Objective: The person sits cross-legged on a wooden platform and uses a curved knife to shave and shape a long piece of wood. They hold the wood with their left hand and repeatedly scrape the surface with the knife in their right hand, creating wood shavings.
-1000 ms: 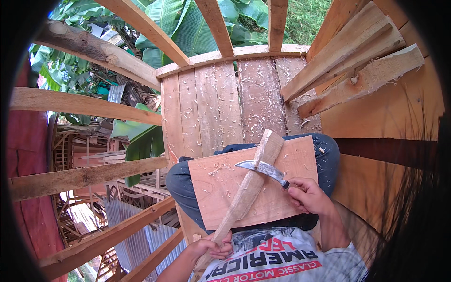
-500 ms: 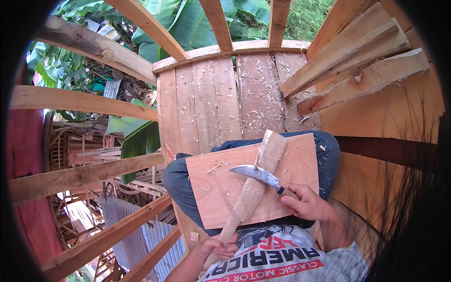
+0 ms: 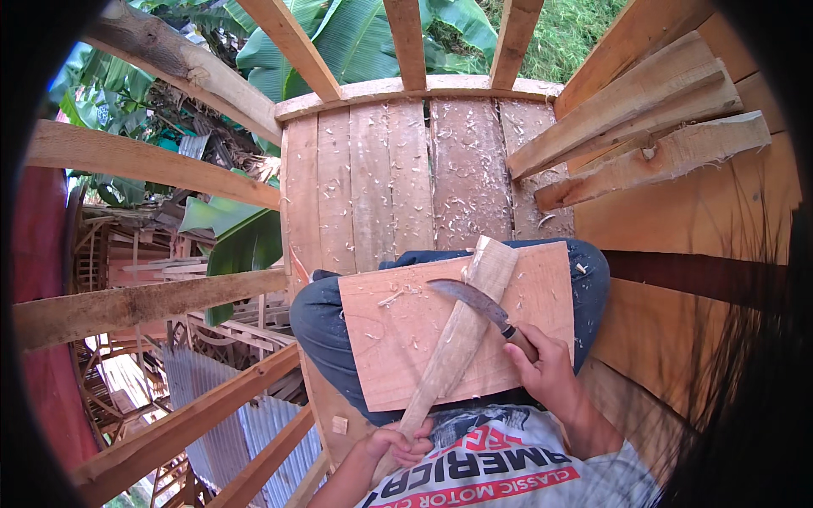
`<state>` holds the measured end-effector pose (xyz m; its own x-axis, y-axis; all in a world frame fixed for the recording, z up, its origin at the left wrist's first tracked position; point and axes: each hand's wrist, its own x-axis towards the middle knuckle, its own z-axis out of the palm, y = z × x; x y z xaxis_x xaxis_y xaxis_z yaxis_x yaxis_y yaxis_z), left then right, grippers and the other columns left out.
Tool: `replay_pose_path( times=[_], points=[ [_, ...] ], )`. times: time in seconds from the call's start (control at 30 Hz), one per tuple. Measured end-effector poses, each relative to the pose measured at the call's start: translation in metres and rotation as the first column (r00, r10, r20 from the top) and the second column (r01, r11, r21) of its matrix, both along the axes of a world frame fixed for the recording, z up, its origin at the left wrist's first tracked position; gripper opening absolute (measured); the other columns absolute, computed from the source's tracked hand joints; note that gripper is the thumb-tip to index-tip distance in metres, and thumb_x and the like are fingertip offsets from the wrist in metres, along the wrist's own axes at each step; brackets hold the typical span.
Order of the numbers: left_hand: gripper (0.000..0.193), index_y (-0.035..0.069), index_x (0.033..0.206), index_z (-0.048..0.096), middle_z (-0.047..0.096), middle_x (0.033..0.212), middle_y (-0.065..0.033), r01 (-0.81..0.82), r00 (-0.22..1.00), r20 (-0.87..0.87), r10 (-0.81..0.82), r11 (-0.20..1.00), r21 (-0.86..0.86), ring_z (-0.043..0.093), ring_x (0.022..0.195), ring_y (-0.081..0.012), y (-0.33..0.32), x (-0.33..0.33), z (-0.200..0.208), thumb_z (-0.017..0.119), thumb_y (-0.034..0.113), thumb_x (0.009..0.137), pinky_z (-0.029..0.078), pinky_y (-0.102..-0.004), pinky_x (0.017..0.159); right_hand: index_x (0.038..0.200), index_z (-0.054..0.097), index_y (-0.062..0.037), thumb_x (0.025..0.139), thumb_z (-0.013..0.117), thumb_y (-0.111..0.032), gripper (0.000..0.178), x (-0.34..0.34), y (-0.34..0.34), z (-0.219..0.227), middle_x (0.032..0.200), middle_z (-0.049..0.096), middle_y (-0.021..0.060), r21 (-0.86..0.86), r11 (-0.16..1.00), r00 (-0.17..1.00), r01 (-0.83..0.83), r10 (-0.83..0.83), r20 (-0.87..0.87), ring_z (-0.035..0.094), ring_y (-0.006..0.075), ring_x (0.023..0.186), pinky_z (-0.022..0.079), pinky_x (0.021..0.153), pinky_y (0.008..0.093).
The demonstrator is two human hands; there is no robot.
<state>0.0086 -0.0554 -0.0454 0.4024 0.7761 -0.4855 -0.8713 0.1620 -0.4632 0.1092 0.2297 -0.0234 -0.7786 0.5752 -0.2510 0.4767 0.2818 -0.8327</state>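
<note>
A flat wooden board rests across my lap. Lying slantwise over it is a long wooden stick, its wide end far and its narrow end toward my body. My left hand is closed round that near end. My right hand grips the dark handle of a curved knife. The blade points left and crosses the upper part of the stick; whether its edge touches the wood I cannot tell. A few shavings lie on the board left of the blade.
Plank flooring strewn with shavings stretches ahead. Rough-cut timber pieces lean at the right. Wooden railing bars line the left and front, with banana leaves and corrugated metal sheets beyond them. A small wood block sits near my left forearm.
The knife has turned a little, its tip shifting right and up from where it was. My left hand keeps its hold on the stick. The view has shifted slightly.
</note>
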Motion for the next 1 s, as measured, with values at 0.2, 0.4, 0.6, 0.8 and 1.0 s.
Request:
replay_pose_path(
  times=[0.2, 0.4, 0.6, 0.8, 1.0],
  points=[
    [0.028, 0.010, 0.088, 0.034, 0.033, 0.065, -0.0007, 0.014, 0.997, -0.075, -0.015, 1.000, -0.006, 0.031, 0.044, -0.0047, -0.005, 0.003, 0.003, 0.053, 0.000, 0.070, 0.022, -0.0190, 0.037, 0.104, 0.060, 0.0036, 0.086, 0.063, -0.010, 0.023, 0.002, 0.024, 0.017, 0.084, 0.067, 0.0076, -0.325, 0.946, 1.000, 0.001, 0.006, 0.020, 0.060, 0.0100, 0.073, 0.047, 0.064, 0.0241],
    [0.027, 0.010, 0.088, 0.034, 0.034, 0.065, -0.0007, 0.036, 0.991, -0.130, -0.030, 0.998, 0.046, 0.030, 0.043, -0.0040, -0.004, 0.004, -0.002, 0.053, 0.001, 0.071, 0.023, -0.0185, 0.037, 0.101, 0.064, 0.0016, 0.090, 0.060, -0.015, 0.020, 0.006, 0.018, -0.001, 0.076, 0.059, -0.0019, -0.638, 0.767, 0.989, 0.069, 0.033, 0.146, 0.051, 0.0037, 0.071, 0.042, 0.062, 0.0203],
    [0.026, 0.009, 0.090, 0.035, 0.035, 0.066, 0.0003, 0.038, 0.988, -0.151, -0.043, 0.999, -0.035, 0.030, 0.043, -0.0034, -0.001, 0.002, 0.008, 0.053, 0.001, 0.072, 0.023, -0.0180, 0.038, 0.097, 0.061, 0.0005, 0.091, 0.059, -0.017, 0.019, 0.013, 0.013, 0.001, 0.068, 0.053, -0.0049, -0.781, 0.619, 0.974, 0.082, 0.114, 0.194, 0.045, 0.0019, 0.059, 0.036, 0.051, 0.0197],
    [0.026, 0.009, 0.090, 0.036, 0.036, 0.066, 0.0006, 0.054, 0.985, -0.161, -0.056, 0.998, -0.014, 0.029, 0.044, -0.0030, 0.001, 0.004, 0.006, 0.054, 0.002, 0.072, 0.022, -0.0184, 0.038, 0.099, 0.061, 0.0025, 0.090, 0.060, -0.015, 0.019, 0.009, 0.018, 0.002, 0.071, 0.055, -0.0034, -0.621, 0.777, 0.987, 0.103, -0.001, 0.163, 0.048, 0.0034, 0.066, 0.039, 0.058, 0.0204],
    [0.027, 0.009, 0.090, 0.035, 0.035, 0.065, 0.0004, 0.066, 0.985, -0.159, -0.063, 0.998, 0.017, 0.028, 0.043, -0.0043, 0.002, -0.001, 0.005, 0.053, 0.003, 0.072, 0.022, -0.0197, 0.038, 0.098, 0.061, 0.0029, 0.090, 0.060, -0.015, 0.020, 0.011, 0.019, -0.001, 0.074, 0.055, -0.0031, -0.679, 0.734, 0.987, 0.008, 0.103, 0.123, 0.047, 0.0038, 0.065, 0.039, 0.057, 0.0210]
  ],
)
